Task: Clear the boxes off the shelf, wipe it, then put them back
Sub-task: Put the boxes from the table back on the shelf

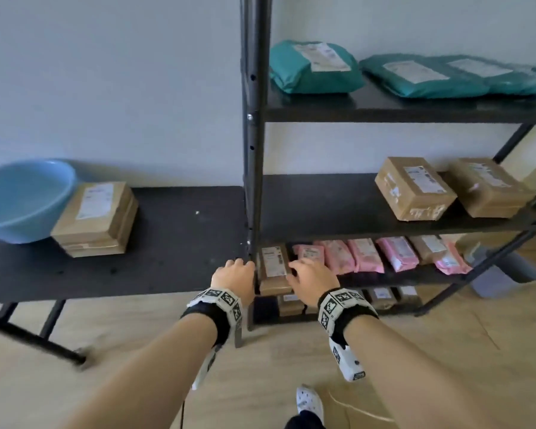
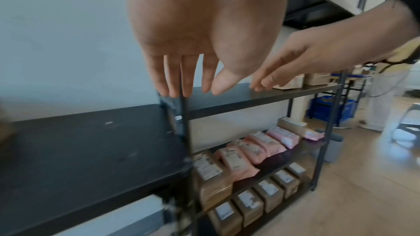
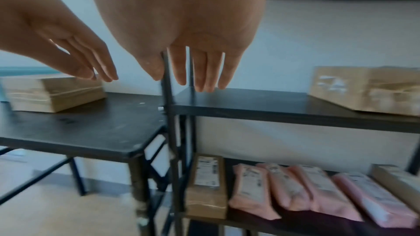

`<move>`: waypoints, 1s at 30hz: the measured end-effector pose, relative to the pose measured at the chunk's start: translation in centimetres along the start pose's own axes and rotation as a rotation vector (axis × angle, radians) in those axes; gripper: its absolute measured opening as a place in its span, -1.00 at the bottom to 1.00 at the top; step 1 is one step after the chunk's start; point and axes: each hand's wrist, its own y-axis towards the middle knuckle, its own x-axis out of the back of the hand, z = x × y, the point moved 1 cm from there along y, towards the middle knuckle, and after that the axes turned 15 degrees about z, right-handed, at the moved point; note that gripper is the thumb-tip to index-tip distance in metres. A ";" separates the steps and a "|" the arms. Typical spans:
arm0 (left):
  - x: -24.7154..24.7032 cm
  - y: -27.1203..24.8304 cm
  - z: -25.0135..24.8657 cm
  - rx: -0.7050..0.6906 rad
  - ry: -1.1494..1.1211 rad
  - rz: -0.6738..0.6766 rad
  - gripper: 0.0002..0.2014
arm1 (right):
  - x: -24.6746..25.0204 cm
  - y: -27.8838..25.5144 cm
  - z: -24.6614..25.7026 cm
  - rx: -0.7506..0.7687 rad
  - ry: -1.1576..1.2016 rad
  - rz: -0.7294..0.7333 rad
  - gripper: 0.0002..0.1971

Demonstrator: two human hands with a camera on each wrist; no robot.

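Boxes (image 1: 415, 188) sit skewed on the shelf (image 1: 322, 205), long axes angled back-left; hands (image 1: 234, 275) empty, fingers straight

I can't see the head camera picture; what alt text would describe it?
Two empty hands, left hand and right hand, reach toward a black shelf holding two cardboard boxes. Another box and a blue basin sit on a table alongside.

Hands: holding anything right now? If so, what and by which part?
Nothing is held. Left hand and right hand are both empty, fingers straight, in the air in front of the shelf with two boxes on it.
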 end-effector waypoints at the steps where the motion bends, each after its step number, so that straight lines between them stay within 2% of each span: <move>1: -0.6 -1.1 2.6 0.042 -0.014 0.001 -0.68 | -0.9 0.4 2.5 0.033 0.000 0.017 -0.63; 8: -3.0 -7.0 19.0 0.330 -0.191 -0.003 -0.72 | -3.9 6.0 18.3 0.237 -0.092 0.102 -0.60; 13: -2.0 -7.0 28.8 0.443 -0.274 -0.039 -0.74 | -4.5 12.5 27.3 0.345 -0.151 0.121 -0.61; 16: -0.8 -5.5 34.1 0.493 -0.384 -0.084 -0.71 | -4.7 17.3 31.8 0.330 -0.101 0.166 -0.62; 19: -0.1 -2.9 38.9 0.535 -0.565 -0.119 -0.58 | -4.5 21.9 35.3 0.223 0.095 0.213 -0.58; 22: 0.7 0.8 42.6 0.549 -0.823 -0.143 -0.49 | -4.6 26.1 36.8 0.073 0.457 0.249 -0.46; 25: 1.7 4.1 44.3 0.539 -1.071 -0.188 -0.54 | -5.4 28.9 37.2 -0.036 0.833 0.284 -0.41; 27: 2.2 5.5 44.8 0.530 -1.143 -0.207 -0.57 | -5.8 29.7 37.2 -0.054 1.129 0.327 -0.52; 28: 2.3 5.9 45.0 0.530 -1.147 -0.214 -0.59 | -5.9 29.8 37.3 -0.047 1.217 0.349 -0.58; 30: 2.4 5.7 45.0 0.523 -1.132 -0.216 -0.62 | -6.0 29.7 37.0 -0.022 1.223 0.364 -0.56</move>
